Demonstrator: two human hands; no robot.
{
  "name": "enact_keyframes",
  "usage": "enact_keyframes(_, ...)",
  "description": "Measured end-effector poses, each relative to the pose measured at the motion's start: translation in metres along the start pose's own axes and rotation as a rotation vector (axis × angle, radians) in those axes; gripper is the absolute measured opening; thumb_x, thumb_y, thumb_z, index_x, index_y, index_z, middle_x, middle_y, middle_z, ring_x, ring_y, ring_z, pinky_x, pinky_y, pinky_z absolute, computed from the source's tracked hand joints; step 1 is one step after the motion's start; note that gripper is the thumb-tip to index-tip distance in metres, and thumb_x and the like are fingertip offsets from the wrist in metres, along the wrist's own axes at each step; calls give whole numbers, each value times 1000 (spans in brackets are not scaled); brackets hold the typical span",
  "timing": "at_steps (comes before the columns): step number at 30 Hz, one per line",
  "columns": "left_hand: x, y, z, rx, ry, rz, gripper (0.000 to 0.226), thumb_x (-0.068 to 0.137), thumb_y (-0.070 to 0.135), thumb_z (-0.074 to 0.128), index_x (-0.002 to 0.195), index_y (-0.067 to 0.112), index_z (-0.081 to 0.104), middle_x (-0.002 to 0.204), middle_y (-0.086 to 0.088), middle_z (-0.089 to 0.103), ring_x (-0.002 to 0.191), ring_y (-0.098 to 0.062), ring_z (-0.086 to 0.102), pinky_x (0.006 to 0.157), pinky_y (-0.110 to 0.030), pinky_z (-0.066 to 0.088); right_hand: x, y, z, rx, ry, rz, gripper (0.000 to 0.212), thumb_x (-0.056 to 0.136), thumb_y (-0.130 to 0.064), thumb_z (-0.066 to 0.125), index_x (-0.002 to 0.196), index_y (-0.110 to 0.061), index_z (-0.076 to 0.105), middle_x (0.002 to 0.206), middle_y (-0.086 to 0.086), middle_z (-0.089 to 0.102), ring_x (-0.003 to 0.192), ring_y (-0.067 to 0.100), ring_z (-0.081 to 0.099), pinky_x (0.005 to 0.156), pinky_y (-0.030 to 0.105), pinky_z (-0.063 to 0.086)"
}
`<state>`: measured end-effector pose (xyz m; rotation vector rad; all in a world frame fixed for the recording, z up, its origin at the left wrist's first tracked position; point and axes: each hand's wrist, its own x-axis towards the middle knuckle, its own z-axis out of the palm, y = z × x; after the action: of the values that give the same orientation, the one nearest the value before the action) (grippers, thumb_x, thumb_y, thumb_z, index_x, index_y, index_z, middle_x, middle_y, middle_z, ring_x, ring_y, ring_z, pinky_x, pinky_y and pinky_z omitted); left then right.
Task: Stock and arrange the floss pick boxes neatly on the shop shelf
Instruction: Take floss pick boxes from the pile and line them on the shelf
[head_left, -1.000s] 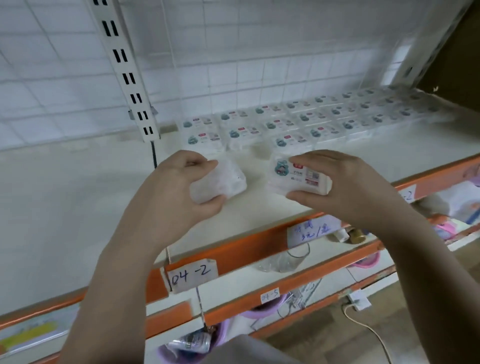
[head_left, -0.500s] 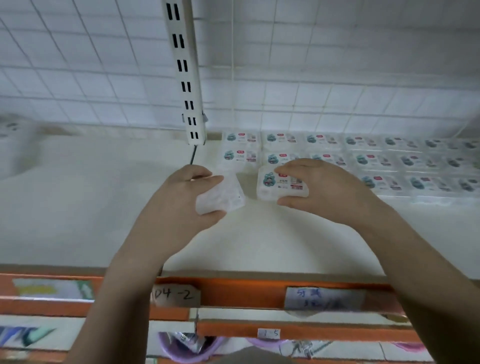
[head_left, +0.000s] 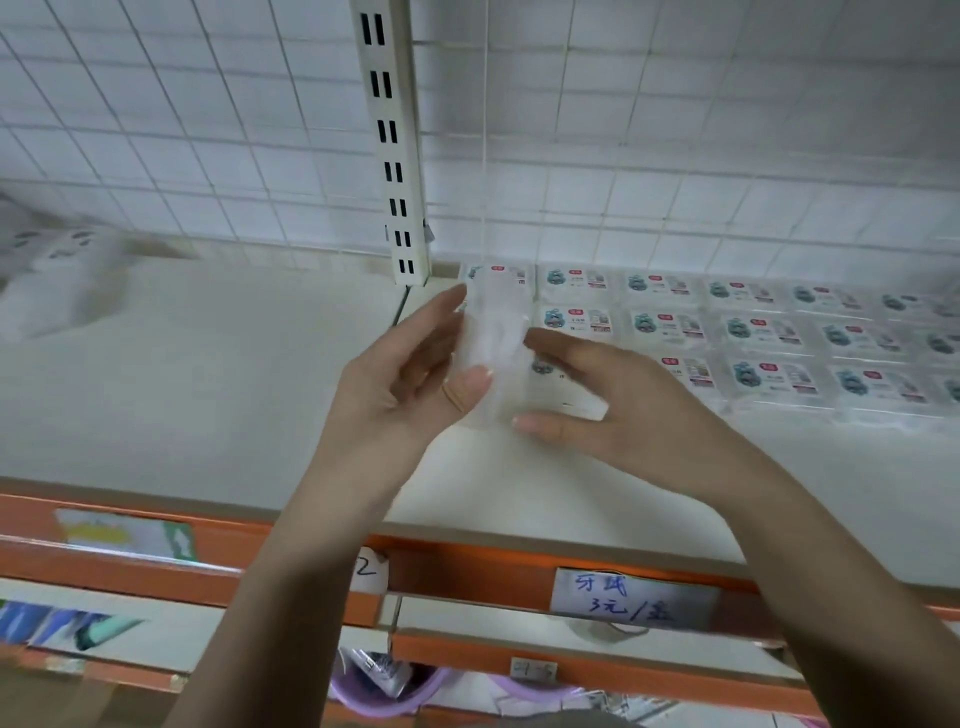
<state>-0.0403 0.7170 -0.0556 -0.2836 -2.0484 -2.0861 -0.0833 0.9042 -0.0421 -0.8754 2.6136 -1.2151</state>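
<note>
My left hand holds a translucent white floss pick box up on its edge, thumb on its near face and fingers behind it. My right hand grips a second box lying label-up on the white shelf, thumb on the near side and fingers on the far side. The two boxes touch at the left end of the front row. Rows of matching floss pick boxes lie flat along the back of the shelf to the right.
A white slotted upright stands at the back against the wire grid wall. Blurred white packs sit at the far left. The orange shelf edge carries a handwritten price label. Lower shelves hold purple items.
The left hand has tilted its box upright and brought it against the right hand's box. The right hand has set its box down onto the shelf by the front row. The view has moved closer.
</note>
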Motion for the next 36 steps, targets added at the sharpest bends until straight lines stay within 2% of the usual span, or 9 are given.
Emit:
enact_keyframes(3, -5, -3, 11, -313, -115, -9, 74, 78, 25, 68, 141, 8, 33, 137, -17, 47, 128, -31, 44, 103, -42, 39, -9, -14, 20, 228, 25, -36, 75, 71, -46, 70, 137, -33, 37, 131, -21, 51, 121, -10, 44, 104, 19, 36)
enact_keyframes(7, -14, -6, 17, -450, -104, -63, 74, 81, 24, 67, 142, 7, 29, 140, -20, 41, 129, -35, 41, 103, -44, 39, -15, -15, 34, 266, 229, -26, 71, 70, -35, 73, 133, -30, 43, 119, -15, 60, 110, 2, 56, 96, 28, 46)
enact_keyframes(12, -26, 8, -4, 113, 125, 1, 64, 69, 46, 65, 129, 32, 47, 123, 11, 58, 115, -7, 55, 89, -22, 46, -21, -6, 15, -70, 303, -38, 77, 69, -24, 78, 137, -25, 42, 126, -11, 53, 111, 1, 48, 100, 19, 36)
enact_keyframes(16, -29, 17, -14, 605, 81, 8, 62, 71, 62, 59, 128, 44, 44, 112, 27, 58, 104, 6, 56, 85, -11, 44, -21, -4, 5, -421, 260, -62, 74, 73, -20, 75, 139, -22, 40, 134, -5, 47, 121, 8, 41, 95, 10, 24)
enact_keyframes(19, -26, 11, -9, 606, 61, -71, 61, 73, 53, 64, 129, 37, 47, 109, 22, 60, 94, 3, 60, 78, -8, 47, -19, -3, 10, -506, 213, -100, 73, 73, -17, 75, 138, -16, 42, 136, 2, 49, 123, 19, 46, 98, 19, 28)
enact_keyframes(24, -20, -4, -10, 718, 25, -44, 75, 67, 26, 80, 132, 34, 45, 117, 13, 53, 95, -2, 57, 80, -8, 45, -17, -6, 15, -464, 138, -86, 74, 78, -23, 70, 143, -24, 33, 143, -8, 38, 128, 7, 35, 95, 8, 20)
enact_keyframes(27, -8, -6, -20, 847, -105, 78, 81, 57, 25, 86, 130, 21, 51, 125, 3, 51, 96, -5, 52, 86, -9, 43, -15, -9, 20, -458, 133, -52, 75, 80, -28, 68, 144, -25, 29, 145, -8, 35, 130, 8, 35, 99, 12, 22)
enact_keyframes(32, 14, -3, -40, 984, -163, 110, 74, 64, 39, 79, 130, 22, 51, 116, 12, 51, 93, -2, 45, 83, -15, 37, -12, -17, 32, -486, 237, 35, 69, 87, -33, 60, 146, -22, 25, 149, -8, 30, 134, 8, 31, 99, 8, 15)
enact_keyframes(36, 36, -5, -55, 1008, -230, 25, 76, 68, 38, 77, 135, 21, 44, 118, 8, 49, 93, -8, 46, 85, -20, 36, -26, -25, 53, -598, 366, 136, 53, 92, -38, 51, 139, -14, 42, 142, -1, 45, 127, 13, 45, 97, 13, 26)
